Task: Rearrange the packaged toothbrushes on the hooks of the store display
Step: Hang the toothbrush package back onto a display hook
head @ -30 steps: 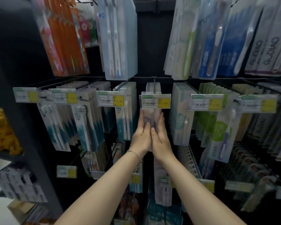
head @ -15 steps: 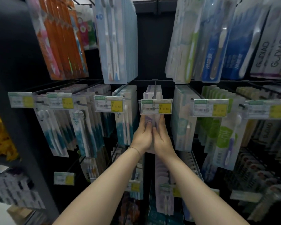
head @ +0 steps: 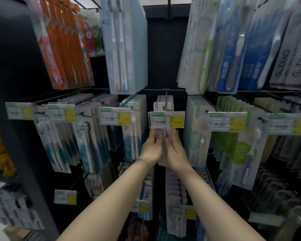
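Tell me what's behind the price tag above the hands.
A row of purple toothbrush packs hangs on a hook behind the price tag. The left hand and right hand hold the front pack below; the tag covers its middle.

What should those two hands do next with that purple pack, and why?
Probably ease the purple pack straight back along the hook until it sits flush with the packs behind. Both the left hand and right hand grip its sides just under the price tag, and it seems hung on that hook.
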